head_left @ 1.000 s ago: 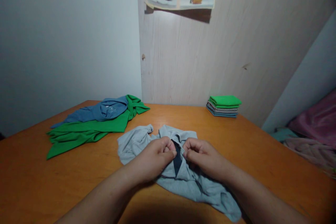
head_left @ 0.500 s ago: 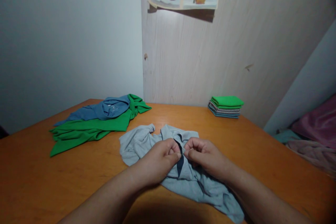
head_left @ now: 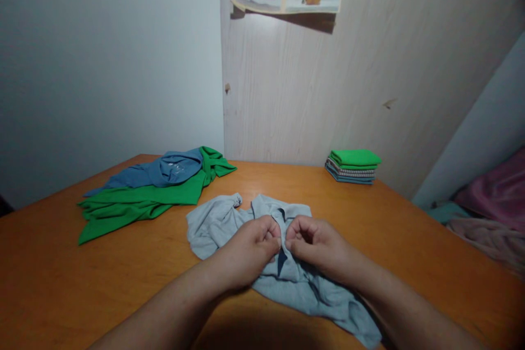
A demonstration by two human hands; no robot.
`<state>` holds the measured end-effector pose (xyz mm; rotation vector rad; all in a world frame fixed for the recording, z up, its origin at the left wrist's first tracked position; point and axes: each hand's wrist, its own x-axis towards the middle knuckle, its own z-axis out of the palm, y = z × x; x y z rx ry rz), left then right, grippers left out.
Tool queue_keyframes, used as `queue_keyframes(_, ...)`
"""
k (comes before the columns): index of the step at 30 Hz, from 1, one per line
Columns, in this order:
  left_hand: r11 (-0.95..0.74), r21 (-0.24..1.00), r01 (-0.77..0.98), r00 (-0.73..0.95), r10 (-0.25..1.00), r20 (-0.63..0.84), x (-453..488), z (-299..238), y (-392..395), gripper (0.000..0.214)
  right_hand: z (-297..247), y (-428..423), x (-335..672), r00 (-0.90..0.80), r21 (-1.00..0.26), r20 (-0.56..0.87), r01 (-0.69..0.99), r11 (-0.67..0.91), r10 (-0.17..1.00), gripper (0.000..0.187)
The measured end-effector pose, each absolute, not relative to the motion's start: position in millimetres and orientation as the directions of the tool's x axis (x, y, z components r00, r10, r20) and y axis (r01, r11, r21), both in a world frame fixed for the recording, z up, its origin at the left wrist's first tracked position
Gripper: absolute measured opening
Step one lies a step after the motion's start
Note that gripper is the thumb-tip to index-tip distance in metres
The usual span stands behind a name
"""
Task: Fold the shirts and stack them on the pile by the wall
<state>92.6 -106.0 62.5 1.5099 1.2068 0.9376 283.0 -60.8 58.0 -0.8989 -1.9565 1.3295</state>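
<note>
A crumpled light grey polo shirt (head_left: 213, 224) with a dark inner placket lies on the orange wooden table (head_left: 61, 279) in front of me. My left hand (head_left: 246, 251) is closed in a pinch on the left edge of the shirt's neck opening. My right hand (head_left: 318, 246) is closed the same way on the right edge. The two hands nearly touch over the dark placket, just below the collar.
A green garment (head_left: 135, 202) with a blue one (head_left: 159, 172) on top lies loose at the table's far left. A small stack of folded clothes (head_left: 353, 165), green on top, stands at the far right by the wood-grain wall. Pink and purple bedding (head_left: 492, 202) lies at the right.
My hands have drawn closer together, so the dark placket gap between them is narrower. The view shifted slightly. The other clothes have not moved.
</note>
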Motion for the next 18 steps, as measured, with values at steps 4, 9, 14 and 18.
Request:
queue_keyframes(4, -0.046, 0.977, 0.207, 0.223, 0.975, -0.002, 92.6, 59.5, -104.2, 0.005, 57.6, -62.1, 282.0, -0.579, -0.913, 0.135, 0.241, 0.328, 0.804, 0.010)
queue_keyframes(9, -0.026, 0.986, 0.166, 0.214, 0.977, -0.010, 93.9, 59.7, -102.7, 0.007, 57.3, -62.7, 283.2, -0.575, -0.862, 0.192, 0.289, 0.416, 0.795, 0.006)
queue_keyframes(14, 0.013, 0.995, 0.101, 0.177, 0.984, -0.031, 97.7, 64.4, -103.9, 0.012, 61.0, -64.7, 284.0, -0.595, -0.744, 0.274, 0.366, 0.559, 0.755, 0.006)
queue_keyframes(18, 0.026, 0.999, 0.037, 0.128, 0.991, -0.031, 100.5, 64.8, -105.3, 0.021, 64.3, -66.9, 284.4, -0.629, -0.661, 0.307, 0.399, 0.636, 0.714, 0.008)
